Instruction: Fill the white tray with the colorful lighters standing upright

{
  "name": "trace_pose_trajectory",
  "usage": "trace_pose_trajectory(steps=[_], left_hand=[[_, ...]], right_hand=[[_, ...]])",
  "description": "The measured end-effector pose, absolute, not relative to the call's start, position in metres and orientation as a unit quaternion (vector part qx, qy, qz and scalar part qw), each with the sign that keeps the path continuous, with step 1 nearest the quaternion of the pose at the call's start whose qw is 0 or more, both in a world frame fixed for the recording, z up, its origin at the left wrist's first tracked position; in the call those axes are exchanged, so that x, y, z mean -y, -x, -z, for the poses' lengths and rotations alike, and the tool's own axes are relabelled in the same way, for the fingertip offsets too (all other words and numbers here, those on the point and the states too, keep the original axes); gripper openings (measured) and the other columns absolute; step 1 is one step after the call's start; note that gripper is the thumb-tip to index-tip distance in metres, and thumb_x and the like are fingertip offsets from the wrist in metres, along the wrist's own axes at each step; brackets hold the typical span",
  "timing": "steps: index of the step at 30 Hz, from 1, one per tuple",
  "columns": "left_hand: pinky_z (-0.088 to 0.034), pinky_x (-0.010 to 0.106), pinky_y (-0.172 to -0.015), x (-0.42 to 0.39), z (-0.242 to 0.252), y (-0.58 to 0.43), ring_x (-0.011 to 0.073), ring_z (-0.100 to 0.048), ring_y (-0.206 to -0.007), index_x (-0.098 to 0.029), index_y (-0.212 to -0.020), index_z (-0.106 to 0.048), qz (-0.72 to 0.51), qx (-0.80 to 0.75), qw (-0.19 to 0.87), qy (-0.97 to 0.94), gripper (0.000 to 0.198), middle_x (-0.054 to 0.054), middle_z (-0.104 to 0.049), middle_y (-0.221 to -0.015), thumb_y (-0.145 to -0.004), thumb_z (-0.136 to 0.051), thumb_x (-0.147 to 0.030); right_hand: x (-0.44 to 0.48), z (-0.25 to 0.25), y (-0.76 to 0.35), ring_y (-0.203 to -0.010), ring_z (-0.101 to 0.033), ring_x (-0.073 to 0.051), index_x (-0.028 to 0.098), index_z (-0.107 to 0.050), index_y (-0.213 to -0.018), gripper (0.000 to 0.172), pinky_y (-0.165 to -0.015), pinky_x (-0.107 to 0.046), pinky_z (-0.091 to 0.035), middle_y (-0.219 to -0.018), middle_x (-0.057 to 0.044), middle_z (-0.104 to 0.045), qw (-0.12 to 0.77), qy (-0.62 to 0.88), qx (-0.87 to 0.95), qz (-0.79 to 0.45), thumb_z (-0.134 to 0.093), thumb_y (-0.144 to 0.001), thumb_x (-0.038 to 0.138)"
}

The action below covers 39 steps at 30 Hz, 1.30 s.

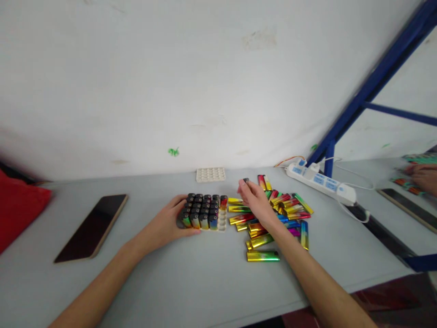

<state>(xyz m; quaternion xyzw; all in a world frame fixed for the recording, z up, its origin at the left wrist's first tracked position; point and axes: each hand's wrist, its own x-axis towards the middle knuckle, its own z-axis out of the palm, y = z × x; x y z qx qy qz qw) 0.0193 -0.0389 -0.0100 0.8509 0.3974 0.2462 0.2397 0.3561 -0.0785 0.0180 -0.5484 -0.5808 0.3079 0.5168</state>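
Observation:
My left hand is wrapped around the left side of a white tray with several upright lighters in its slots, black tops up. A red lighter stands at the back of the tray's right column, and the slots in front of it are bare. My right hand is closed above the loose pile, with the black top of a lighter showing at the fingertips; the rest of it is hidden. Under and around that hand lie several shiny, multicoloured lighters on their sides.
Against the wall lies a second white tray. A phone lies at left beside red cloth. To the right are a power strip with cords, a blue metal frame, another phone and another person's hand.

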Motion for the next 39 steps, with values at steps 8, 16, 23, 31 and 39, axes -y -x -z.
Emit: trace_pose_trajectory(steps=[8,16,23,31,39], left_hand=[[-0.06,0.065,-0.134,0.039,0.01,-0.019,0.046,-0.077,-0.144,-0.033,-0.143,-0.081,-0.246,-0.4,0.249,-0.847,0.078,0.014,-0.076,-0.157,-0.078,-0.102,-0.07],[-0.062,0.058,-0.133,0.044,0.004,-0.022,0.0433,-0.078,-0.142,-0.027,-0.143,-0.081,-0.246,-0.4,0.228,-0.853,0.073,0.009,-0.078,-0.155,-0.084,-0.097,-0.066],[-0.06,0.063,-0.134,0.039,0.007,-0.022,0.0455,-0.077,-0.143,-0.029,-0.141,-0.082,-0.243,-0.401,0.238,-0.85,0.078,0.013,-0.078,-0.157,-0.078,-0.101,-0.07],[-0.06,0.064,-0.134,0.038,0.008,-0.02,0.0445,-0.077,-0.144,-0.024,-0.146,-0.081,-0.239,-0.391,0.229,-0.859,0.078,0.015,-0.078,-0.156,-0.084,-0.098,-0.069],[-0.061,0.064,-0.132,0.038,0.004,-0.023,0.0455,-0.076,-0.144,-0.028,-0.142,-0.082,-0.236,-0.394,0.245,-0.854,0.077,0.014,-0.079,-0.155,-0.08,-0.1,-0.069]], right_hand=[[0.083,-0.016,-0.345,-0.063,-0.036,-0.017,0.031,-0.038,-0.063,0.074,-0.057,-0.033,-0.028,-0.061,0.003,-0.037,0.495,0.605,0.535,-0.321,-0.055,-0.098,0.094],[0.085,-0.014,-0.349,-0.063,-0.038,-0.017,0.03,-0.04,-0.062,0.055,-0.062,-0.034,-0.028,-0.062,0.004,-0.039,0.495,0.609,0.548,-0.288,-0.054,-0.099,0.068],[0.091,-0.02,-0.349,-0.073,-0.057,-0.021,0.029,-0.053,-0.09,0.048,-0.072,-0.034,-0.045,-0.076,0.003,-0.059,0.459,0.554,0.641,-0.268,-0.048,-0.118,0.068],[0.095,-0.024,-0.357,-0.08,-0.065,-0.023,0.029,-0.051,-0.085,0.048,-0.079,-0.035,-0.049,-0.085,-0.003,-0.069,0.396,0.502,0.756,-0.141,-0.053,-0.126,0.054],[0.096,-0.025,-0.359,-0.079,-0.074,-0.022,0.027,-0.056,-0.084,0.048,-0.077,-0.03,-0.047,-0.084,-0.003,-0.08,0.358,0.513,0.755,-0.199,-0.063,-0.125,0.049]])
